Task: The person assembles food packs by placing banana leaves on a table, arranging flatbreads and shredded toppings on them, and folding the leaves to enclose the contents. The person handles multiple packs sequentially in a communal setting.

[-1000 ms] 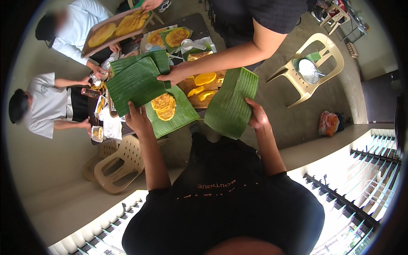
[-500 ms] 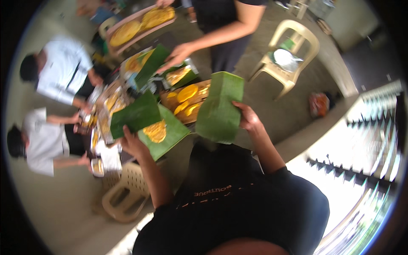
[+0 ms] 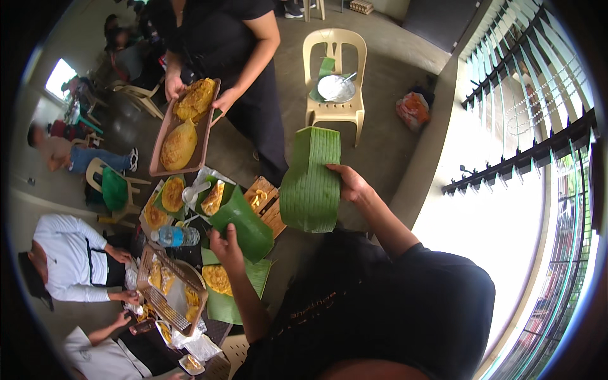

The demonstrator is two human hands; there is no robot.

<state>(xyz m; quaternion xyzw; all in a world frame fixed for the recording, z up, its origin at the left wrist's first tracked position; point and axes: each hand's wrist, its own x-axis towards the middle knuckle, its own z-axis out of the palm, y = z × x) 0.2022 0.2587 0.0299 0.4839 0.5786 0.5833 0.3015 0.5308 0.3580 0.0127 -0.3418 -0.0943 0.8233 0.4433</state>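
Note:
My left hand (image 3: 228, 252) is closed on the edge of a dark green banana leaf piece (image 3: 246, 221), tilted over the table's near right part. In my right hand (image 3: 350, 183), a longer ribbed banana leaf piece (image 3: 310, 183) hangs upright, gripped by its right edge, in front of my body. Below my left hand a flat golden-yellow patty (image 3: 216, 278) lies on another banana leaf (image 3: 256, 277). The left leaf partly covers a wooden board (image 3: 275, 218) bearing yellow food pieces (image 3: 256, 199). Beyond it, a folded yellow food (image 3: 213, 197) rests on a leaf.
Across the table a person in black holds a brownish tray (image 3: 158, 166) with two yellow flat foods. A water bottle (image 3: 176, 236) and brown basket (image 3: 197, 285) stand left, near two seated people. A beige chair (image 3: 334, 114) bearing a plate is ahead; louvre windows line the right.
My view has turned to the right. The left leaf now overlaps the wooden board. The other person's hand has left the leaf at the table and both their hands now hold the tray.

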